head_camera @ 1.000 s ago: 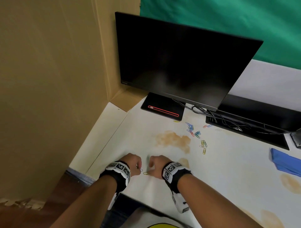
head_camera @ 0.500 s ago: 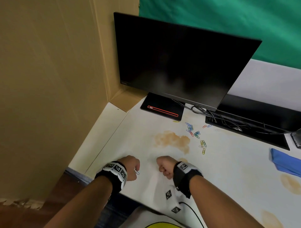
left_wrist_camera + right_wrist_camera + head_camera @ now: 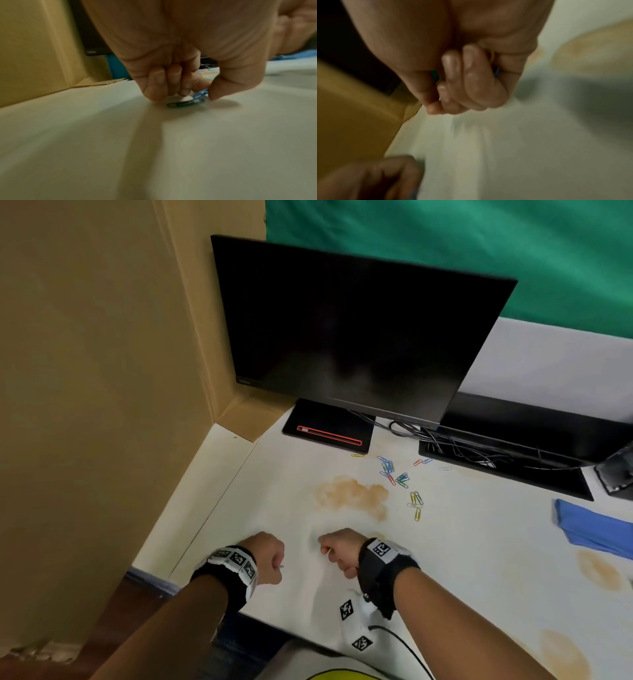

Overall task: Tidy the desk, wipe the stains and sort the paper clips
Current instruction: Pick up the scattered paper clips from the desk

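Observation:
Both hands are fisted low over the white desk [image 3: 479, 542], near its front edge. My left hand [image 3: 274, 559] [image 3: 197, 93] pinches a blue paper clip [image 3: 200, 93] between thumb and fingers, its fingertips touching the desk over a dark green clip [image 3: 180, 104]. My right hand [image 3: 329, 553] [image 3: 443, 94] is curled round several clips; a yellow one [image 3: 491, 55] and a blue one [image 3: 497, 71] peek out of the fist. Loose coloured paper clips [image 3: 400, 477] lie scattered beyond a brown stain [image 3: 352, 494].
A black monitor [image 3: 359, 337] and its base [image 3: 329, 426] stand at the back, with cables [image 3: 462, 446] to the right. A cardboard wall [image 3: 102, 371] closes the left side. A blue cloth [image 3: 596, 529] lies at the right, above more brown stains [image 3: 599, 570].
The hands, close together over two clips on the desk, have drawn apart. Those clips no longer lie between them. The right wrist has turned and shifted right.

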